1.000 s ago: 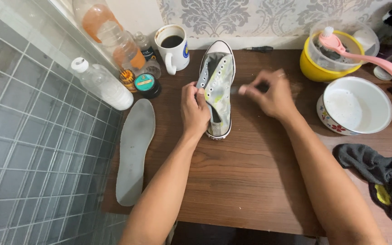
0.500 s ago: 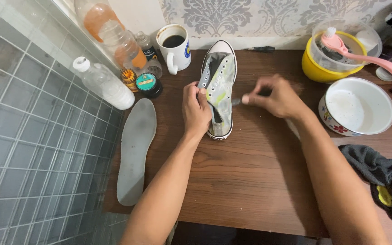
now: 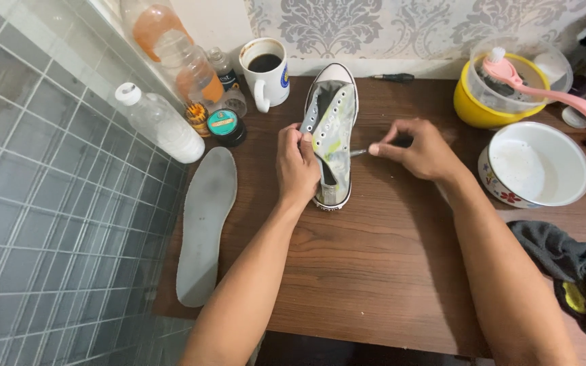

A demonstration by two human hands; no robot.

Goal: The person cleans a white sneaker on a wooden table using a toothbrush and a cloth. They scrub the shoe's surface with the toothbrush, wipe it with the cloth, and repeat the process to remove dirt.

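A grey sneaker [image 3: 334,132] with a white toe cap stands on the brown wooden surface [image 3: 374,271], toe pointing away from the person. The left hand [image 3: 298,166] is clamped on the sneaker's left side, thumb pressed against the row of eyelets and the fingers curled around the upper near the heel. The right hand [image 3: 418,149] sits just to the right of the sneaker, its thumb and forefinger pressed together on a thin lace end [image 3: 359,152] that runs from the fingertips to the sneaker's right edge; the remaining fingers are folded under.

Left of the left hand, a grey insole [image 3: 205,224] lies flat along the edge of the surface, beside a tiled wall [image 3: 55,203]. Beyond that hand stand a white mug [image 3: 266,71] of dark liquid, a small round tin [image 3: 224,125] with a green lid, a clear plastic bottle [image 3: 157,122] lying tilted, and a larger bottle [image 3: 184,61] with orange contents.

Right of the right hand is a white bowl [image 3: 544,169] with a flower pattern on its side. Farther beyond it sits a yellow bowl [image 3: 483,102] holding a clear container, with a pink brush [image 3: 551,95] resting across it. A dark cloth [image 3: 578,278] lies near the right forearm. A small screwdriver [image 3: 391,78] lies by the patterned wall beyond the sneaker.
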